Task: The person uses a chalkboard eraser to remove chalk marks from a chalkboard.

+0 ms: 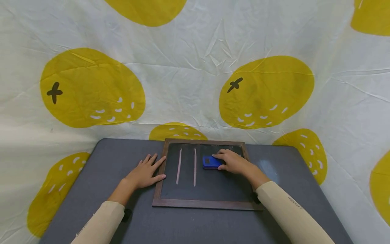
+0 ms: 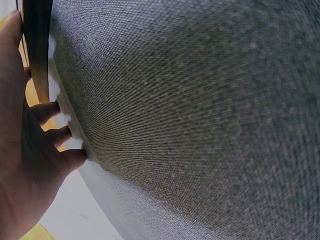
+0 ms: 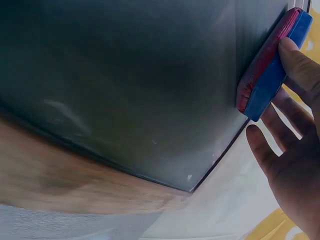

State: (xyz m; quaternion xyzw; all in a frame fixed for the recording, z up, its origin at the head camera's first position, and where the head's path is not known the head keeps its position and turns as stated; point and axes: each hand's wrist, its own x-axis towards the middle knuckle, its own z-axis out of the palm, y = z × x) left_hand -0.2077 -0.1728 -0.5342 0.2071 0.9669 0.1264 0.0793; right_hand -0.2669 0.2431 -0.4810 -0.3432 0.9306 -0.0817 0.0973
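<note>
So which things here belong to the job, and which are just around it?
Part of the job:
- eraser, held in the right hand
- board, its frame touched by the left hand
- two pink lines on it

Just around:
- table underneath
- fruit-print cloth behind

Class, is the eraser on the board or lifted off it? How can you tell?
It is on: the eraser, gripped by the right hand, has its red pad against the board in the right wrist view.
</note>
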